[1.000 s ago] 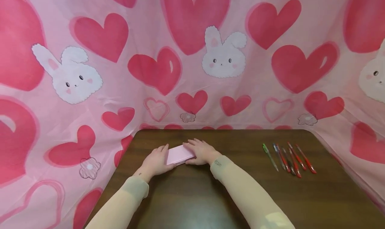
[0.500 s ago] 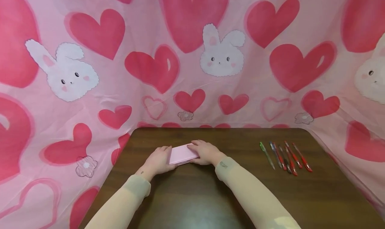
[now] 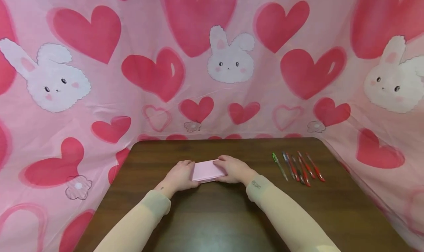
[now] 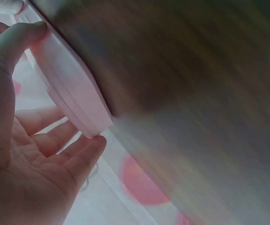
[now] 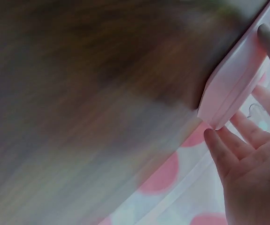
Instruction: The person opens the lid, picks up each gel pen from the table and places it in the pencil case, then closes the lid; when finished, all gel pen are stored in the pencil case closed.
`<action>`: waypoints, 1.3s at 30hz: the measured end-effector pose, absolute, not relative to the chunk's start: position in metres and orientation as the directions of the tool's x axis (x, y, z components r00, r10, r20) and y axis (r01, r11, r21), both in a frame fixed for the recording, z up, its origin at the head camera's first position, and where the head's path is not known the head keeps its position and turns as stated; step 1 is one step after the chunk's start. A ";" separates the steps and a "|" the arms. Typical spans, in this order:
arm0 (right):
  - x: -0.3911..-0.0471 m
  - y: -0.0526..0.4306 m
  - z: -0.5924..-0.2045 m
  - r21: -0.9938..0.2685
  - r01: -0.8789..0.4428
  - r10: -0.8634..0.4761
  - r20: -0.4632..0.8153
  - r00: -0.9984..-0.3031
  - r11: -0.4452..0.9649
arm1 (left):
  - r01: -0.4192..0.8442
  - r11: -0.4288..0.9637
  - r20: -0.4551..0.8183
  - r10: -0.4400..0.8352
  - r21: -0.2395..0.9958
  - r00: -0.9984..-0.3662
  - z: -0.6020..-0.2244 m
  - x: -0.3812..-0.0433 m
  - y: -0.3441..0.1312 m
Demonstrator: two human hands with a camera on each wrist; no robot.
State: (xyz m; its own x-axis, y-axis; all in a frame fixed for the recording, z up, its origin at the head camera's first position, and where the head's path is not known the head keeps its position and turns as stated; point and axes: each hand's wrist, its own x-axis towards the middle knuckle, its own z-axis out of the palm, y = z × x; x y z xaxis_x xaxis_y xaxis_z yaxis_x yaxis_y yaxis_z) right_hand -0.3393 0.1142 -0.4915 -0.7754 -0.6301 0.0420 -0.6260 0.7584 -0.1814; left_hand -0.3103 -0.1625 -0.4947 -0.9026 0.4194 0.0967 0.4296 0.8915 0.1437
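I see the left grip (image 3: 179, 177) holding the box (image 3: 208, 170) by its left end, thumb near. The box sits at the tabletop's (image 3: 212, 215) far part, maybe raised; I can't tell. The right grip (image 3: 233, 170) holds its right end, presumably for balance. Farther right, well apart, pens (image 3: 296, 176) lie out of the way.

Case (image 3: 208, 171) at lower centre, between left hand (image 3: 180, 176) and right hand (image 3: 235, 170), apparently on table (image 3: 212, 219); pens (image 3: 302, 168) further right; cloth (image 3: 198, 79) behind.

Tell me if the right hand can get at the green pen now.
Probably, yes: only bare tabletop separates the right hand from the green pen, though that hand holds the pink box.
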 end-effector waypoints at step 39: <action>-0.327 0.156 -0.516 0.300 -0.751 -0.809 0.204 -0.552 0.588 | 0.360 0.895 0.024 0.367 0.263 -0.930 -0.504 -0.317 -0.137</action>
State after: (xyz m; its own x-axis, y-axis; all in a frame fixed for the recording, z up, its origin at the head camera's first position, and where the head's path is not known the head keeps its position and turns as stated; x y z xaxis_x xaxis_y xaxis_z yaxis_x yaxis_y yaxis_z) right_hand -0.3268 0.1560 -0.5159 -0.5515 -0.8090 0.2036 -0.7514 0.5877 0.2999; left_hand -0.3169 -0.1365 -0.5044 -0.9300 0.3669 0.0236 0.3599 0.8953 0.2626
